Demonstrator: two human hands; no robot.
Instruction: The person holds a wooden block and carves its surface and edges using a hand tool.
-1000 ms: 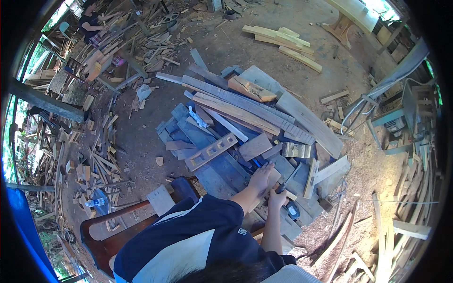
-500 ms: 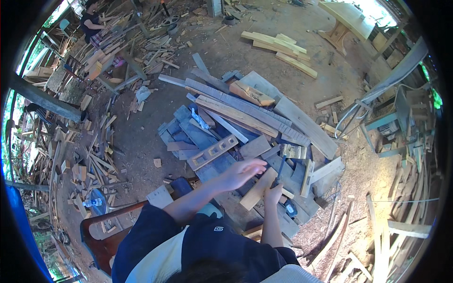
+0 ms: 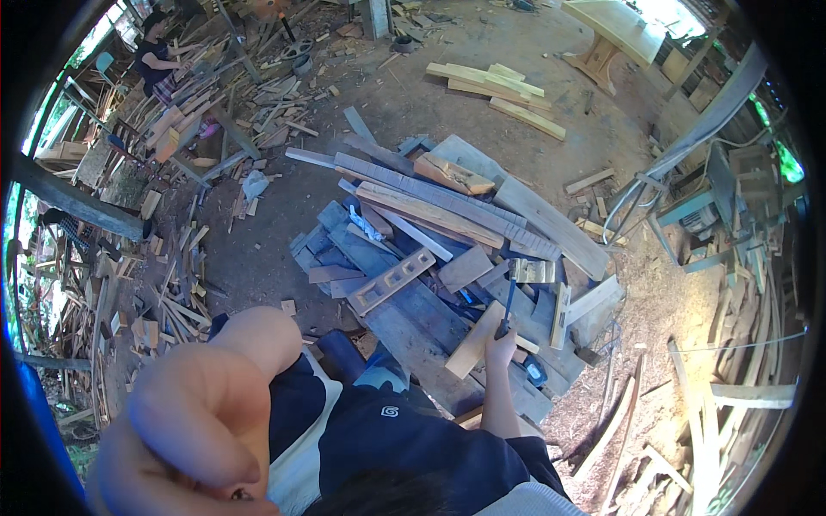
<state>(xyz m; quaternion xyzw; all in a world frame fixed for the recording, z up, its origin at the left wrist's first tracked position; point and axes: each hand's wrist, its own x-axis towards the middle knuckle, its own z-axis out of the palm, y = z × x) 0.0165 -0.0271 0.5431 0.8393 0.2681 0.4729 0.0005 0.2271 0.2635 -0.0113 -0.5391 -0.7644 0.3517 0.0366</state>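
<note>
My left hand (image 3: 189,413) looms large and close at the lower left, fingers curled; whatever may be between them is unclear. In my right hand (image 3: 501,344) is a long, thin dark-handled tool (image 3: 511,301), pointing up toward a pale wooden block (image 3: 533,271). Beside that hand a light wooden board (image 3: 471,348) lies on the pile of planks (image 3: 404,327). A small dark blue object (image 3: 535,371) sits just below my right hand. A slotted wooden piece (image 3: 391,284) lies to the left.
A person (image 3: 159,60) works among scrap wood at the upper left. A pedestal table (image 3: 611,30) and stacked yellow boards (image 3: 482,82) stand or lie toward the back. Machinery (image 3: 705,215) and long curved offcuts (image 3: 619,421) are at the right. A post (image 3: 86,193) crosses the left side.
My left hand has left the light board and come up close to the camera at lower left. My right hand stays by the board, the long tool now more upright and visible.
</note>
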